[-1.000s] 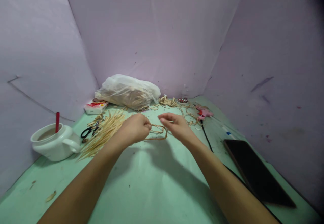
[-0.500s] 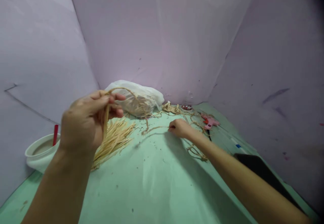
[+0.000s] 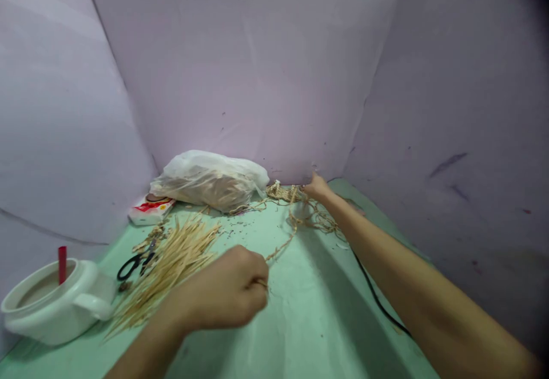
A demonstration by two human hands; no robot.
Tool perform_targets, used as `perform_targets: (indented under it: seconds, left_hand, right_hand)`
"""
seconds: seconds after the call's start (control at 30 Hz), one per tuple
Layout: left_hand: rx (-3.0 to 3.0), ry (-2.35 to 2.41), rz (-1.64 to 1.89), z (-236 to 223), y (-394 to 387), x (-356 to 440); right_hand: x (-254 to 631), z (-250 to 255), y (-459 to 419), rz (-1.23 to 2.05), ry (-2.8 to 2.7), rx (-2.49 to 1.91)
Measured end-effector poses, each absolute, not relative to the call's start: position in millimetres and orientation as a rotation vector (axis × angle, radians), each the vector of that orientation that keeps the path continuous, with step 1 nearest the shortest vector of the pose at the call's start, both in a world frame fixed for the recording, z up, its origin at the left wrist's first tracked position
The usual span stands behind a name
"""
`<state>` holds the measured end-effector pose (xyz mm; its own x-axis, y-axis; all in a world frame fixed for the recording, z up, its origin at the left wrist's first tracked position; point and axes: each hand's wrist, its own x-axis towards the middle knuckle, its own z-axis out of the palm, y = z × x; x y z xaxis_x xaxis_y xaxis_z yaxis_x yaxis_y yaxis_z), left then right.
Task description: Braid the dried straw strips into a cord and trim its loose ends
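Observation:
My left hand (image 3: 234, 287) is a fist near the middle of the table, closed on one end of a thin braided straw cord (image 3: 281, 248). From there the cord runs away from me and upward through a loose knot-like tangle toward my right hand (image 3: 316, 187). That hand is stretched far forward, its fingers pinched at the cord, the fingertips small and partly hidden. Just left of it, against the back wall, lies a woven straw piece (image 3: 281, 191). Loose cord (image 3: 323, 222) is coiled on the table below my right hand.
A bundle of dry straw strips (image 3: 184, 247) lies left, beside black-handled scissors (image 3: 136, 264). A white pot (image 3: 81, 304) with a red stick (image 3: 62, 264) stands far left. Behind are a white plastic bag (image 3: 210, 176) and a tissue pack (image 3: 150, 212). A black cable (image 3: 377, 299) crosses the right.
My left hand has come down and right from its raised position and closed into a fist. My right hand has reached farther forward. The view has shifted, showing scissors and tissue pack.

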<state>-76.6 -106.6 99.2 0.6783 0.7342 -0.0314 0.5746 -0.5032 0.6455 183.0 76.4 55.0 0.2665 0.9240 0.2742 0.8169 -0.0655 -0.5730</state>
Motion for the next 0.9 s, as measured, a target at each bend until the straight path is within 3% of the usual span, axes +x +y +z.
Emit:
perform_targets:
  seconds: [0.2, 0.33, 0.43, 0.67, 0.9]
  left_hand:
    - [2.589, 0.961, 0.293, 22.5, -122.7, -47.6]
    - [2.778, 0.858, 0.602, 1.8, -147.0, -51.4]
    - [2.893, 0.727, 0.796, -9.4, -159.1, -42.7]
    - [2.768, 0.462, 1.16, -21.6, -166.8, -40.4]
    - [1.376, 1.327, 0.88, -6.6, -137.3, -42.8]
  right_hand:
    - [158.7, 42.2, -26.7, 0.502, -1.35, -1.794]
    - [130.1, 23.1, -119.0, 1.541, -0.655, -1.211]
    - [113.2, 8.5, -152.0, 1.873, -0.534, -1.104]
    - [109.8, -11.9, -157.2, 1.863, -0.626, -0.991]
    - [107.0, -17.5, -159.6, 1.912, -0.686, -0.96]
